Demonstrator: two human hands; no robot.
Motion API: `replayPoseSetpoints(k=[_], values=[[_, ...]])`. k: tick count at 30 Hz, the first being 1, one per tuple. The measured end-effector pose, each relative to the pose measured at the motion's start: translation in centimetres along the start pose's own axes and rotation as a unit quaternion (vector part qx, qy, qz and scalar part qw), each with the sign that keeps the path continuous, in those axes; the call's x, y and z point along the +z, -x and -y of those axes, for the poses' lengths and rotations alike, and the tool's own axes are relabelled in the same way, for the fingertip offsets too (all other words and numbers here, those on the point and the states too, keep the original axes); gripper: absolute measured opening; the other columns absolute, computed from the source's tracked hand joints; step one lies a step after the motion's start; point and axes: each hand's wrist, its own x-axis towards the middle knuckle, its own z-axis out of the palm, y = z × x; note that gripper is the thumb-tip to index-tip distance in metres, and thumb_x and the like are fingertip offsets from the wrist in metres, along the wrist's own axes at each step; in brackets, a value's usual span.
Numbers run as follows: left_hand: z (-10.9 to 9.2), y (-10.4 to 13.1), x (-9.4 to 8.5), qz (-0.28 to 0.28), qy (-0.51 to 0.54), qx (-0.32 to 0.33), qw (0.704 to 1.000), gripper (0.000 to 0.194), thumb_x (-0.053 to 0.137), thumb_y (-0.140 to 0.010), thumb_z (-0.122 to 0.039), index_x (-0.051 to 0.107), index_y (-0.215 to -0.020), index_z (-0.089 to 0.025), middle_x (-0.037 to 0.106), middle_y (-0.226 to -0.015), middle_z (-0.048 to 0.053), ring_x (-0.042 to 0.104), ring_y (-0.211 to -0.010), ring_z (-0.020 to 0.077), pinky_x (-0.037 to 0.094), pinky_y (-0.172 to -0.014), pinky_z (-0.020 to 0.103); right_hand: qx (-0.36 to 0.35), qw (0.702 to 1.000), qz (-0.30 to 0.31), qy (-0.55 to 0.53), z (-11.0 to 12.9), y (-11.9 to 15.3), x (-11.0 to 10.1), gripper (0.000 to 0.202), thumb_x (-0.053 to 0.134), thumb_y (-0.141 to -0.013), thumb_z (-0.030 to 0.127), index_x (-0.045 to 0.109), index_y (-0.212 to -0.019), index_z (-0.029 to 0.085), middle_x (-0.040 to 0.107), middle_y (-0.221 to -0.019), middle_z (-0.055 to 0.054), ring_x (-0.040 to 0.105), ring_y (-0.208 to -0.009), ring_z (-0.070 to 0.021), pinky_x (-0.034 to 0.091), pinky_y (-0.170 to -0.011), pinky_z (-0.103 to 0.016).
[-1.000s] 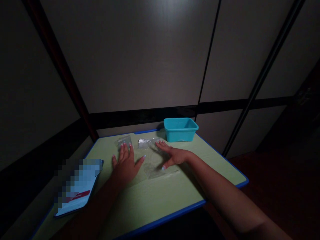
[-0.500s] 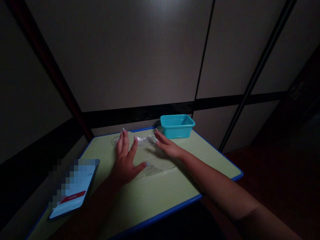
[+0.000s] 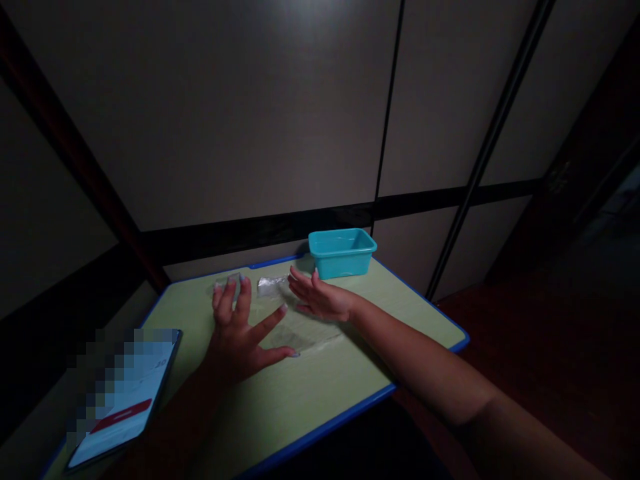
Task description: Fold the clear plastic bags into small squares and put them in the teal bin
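A clear plastic bag (image 3: pixel 300 335) lies flat and partly wrinkled on the pale green table (image 3: pixel 295 407). Over its left side is my left hand (image 3: pixel 240 340), open with its fingers spread. My right hand (image 3: pixel 323 298) is turned on its side above the bag's right part, fingers stretched out and holding nothing. A shiny crumpled part of the plastic shows between the hands. Whether the fingertips touch the plastic, I cannot tell.
At the table's back right stands a turquoise plastic basket (image 3: pixel 343 255). A tablet (image 3: pixel 127 400) with a lit, partly blurred screen lies at the left edge. Behind the table rise cabinet panels (image 3: pixel 260 120).
My left hand's fingers have spread wider. My right hand has turned more onto its side and shifted left a little. The whole view has also swung slightly.
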Motion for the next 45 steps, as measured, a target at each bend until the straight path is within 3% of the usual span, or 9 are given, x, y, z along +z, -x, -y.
replayPoseSetpoints(k=[8,13,16,22,26,28,32,37,45], values=[[0.0,-0.2,0.0,0.007,0.004,0.005,1.0,0.094,0.07,-0.059,-0.058,0.019,-0.136,-0.045,-0.009,-0.15,0.002,0.002,-0.133,0.04,0.01,-0.1,0.064,0.051,0.967,0.248,0.004,1.9,1.6,-0.9,0.104,0.063,-0.053,0.069,0.029,-0.138,0.021,0.022,-0.145,-0.012,0.017,-0.134,-0.0214,0.013,-0.107,-0.034],[0.3,0.0,0.3,0.014,0.027,0.007,1.0,0.092,0.073,-0.053,-0.06,0.031,-0.132,-0.043,-0.007,-0.15,0.003,0.003,-0.133,0.0412,0.015,-0.1,0.063,0.05,0.945,0.318,0.056,2.5,1.5,-2.5,0.089,0.073,-0.047,0.061,0.055,-0.118,0.009,0.042,-0.132,-0.021,0.034,-0.126,-0.0285,0.02,-0.105,-0.039],[0.6,0.2,0.3,0.019,0.041,-0.009,0.999,0.089,0.072,-0.051,-0.062,0.038,-0.129,-0.039,-0.007,-0.15,0.004,0.003,-0.132,0.0428,0.015,-0.1,0.062,0.075,0.947,0.301,0.08,3.0,2.1,-3.9,0.08,0.062,-0.052,0.07,0.063,-0.096,0.003,0.057,-0.112,-0.027,0.055,-0.106,-0.033,0.034,-0.095,-0.048],[0.7,0.2,0.2,0.081,0.01,-0.046,0.996,0.076,0.069,-0.053,-0.064,0.052,-0.121,-0.035,-0.018,-0.148,-0.003,0.001,-0.132,0.0438,0.014,-0.103,0.057,0.141,0.969,0.081,0.188,4.1,3.4,-6.2,0.084,0.036,-0.065,0.079,0.063,-0.092,0.004,0.065,-0.096,-0.024,0.066,-0.078,-0.028,0.048,-0.075,-0.043],[0.7,0.3,0.5,0.158,0.006,-0.061,0.986,0.076,0.063,-0.059,-0.067,0.047,-0.127,-0.034,-0.006,-0.15,-0.001,0.001,-0.133,0.0413,0.011,-0.104,0.055,0.069,0.952,-0.123,0.271,3.4,2.2,-5.5,0.078,0.026,-0.076,0.074,0.064,-0.099,0.01,0.064,-0.105,-0.017,0.065,-0.082,-0.0232,0.047,-0.079,-0.039],[0.6,0.7,0.9,0.23,0.011,-0.08,0.97,0.078,0.059,-0.066,-0.065,0.037,-0.134,-0.033,0.001,-0.15,0.003,0.003,-0.134,0.0376,0.013,-0.104,0.054,0.02,0.93,-0.161,0.33,2.6,1.4,-4.6,0.073,0.033,-0.076,0.072,0.062,-0.105,0.011,0.063,-0.108,-0.014,0.06,-0.095,-0.024,0.043,-0.086,-0.039],[-0.1,1.9,2.0,0.359,0.03,-0.171,0.917,0.074,0.047,-0.078,-0.059,0.026,-0.139,-0.025,0.006,-0.149,0.011,0.005,-0.135,0.032,0.02,-0.102,0.053,-0.014,0.878,-0.078,0.472,1.4,1.0,-2.7,0.07,0.048,-0.075,0.063,0.051,-0.125,0.013,0.049,-0.129,-0.013,0.044,-0.119,-0.0246,0.03,-0.101,-0.037],[-0.6,2.6,2.8,0.442,0.06,-0.237,0.863,0.073,0.036,-0.082,-0.058,0.021,-0.141,-0.018,0.011,-0.148,0.011,0.005,-0.136,0.0261,0.016,-0.104,0.052,0.096,0.825,0.096,0.548,0.9,1.4,-1.2,0.1,0.06,-0.066,0.062,0.017,-0.142,0.011,0.008,-0.148,-0.016,0.006,-0.135,-0.0272,0.009,-0.109,-0.04],[-0.8,2.1,2.9,0.41,0.047,-0.267,0.871,0.072,0.036,-0.084,-0.049,0.014,-0.142,-0.013,0.013,-0.147,0.011,0.008,-0.136,0.0249,0.017,-0.104,0.051,0.122,0.82,0.066,0.555,0.7,1.3,-0.1,0.095,0.057,-0.067,0.063,0.01,-0.142,0.028,-0.004,-0.148,-0.008,-0.007,-0.135,-0.0291,-0.007,-0.101,-0.058]])
